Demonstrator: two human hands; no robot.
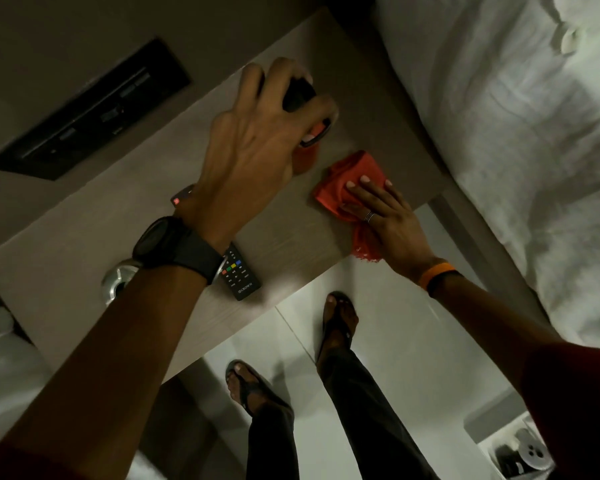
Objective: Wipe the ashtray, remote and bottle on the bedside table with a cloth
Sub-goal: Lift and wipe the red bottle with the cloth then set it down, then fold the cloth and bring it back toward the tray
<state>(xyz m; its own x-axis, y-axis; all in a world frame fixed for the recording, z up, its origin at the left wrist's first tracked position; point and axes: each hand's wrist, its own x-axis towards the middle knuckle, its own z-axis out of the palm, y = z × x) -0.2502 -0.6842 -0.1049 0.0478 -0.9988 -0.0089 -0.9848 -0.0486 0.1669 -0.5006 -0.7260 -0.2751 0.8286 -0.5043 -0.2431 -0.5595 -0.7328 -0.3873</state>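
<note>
Bedside table point(84, 244) carries everything: bottle point(300, 95), dark-capped with a red label, is gripped from above near the far edge, probably lifted or steadied so the surface beneath can be wiped; black remote point(240, 277) lies at the near edge, partly under the wrist, with the metal ashtray point(118, 277) just beside it toward the near left corner. Left hand point(250, 140) is curled closed around the bottle; right hand point(385, 216) lies flat, fingers spread, pressing the red cloth point(347, 178) near the right edge.
</note>
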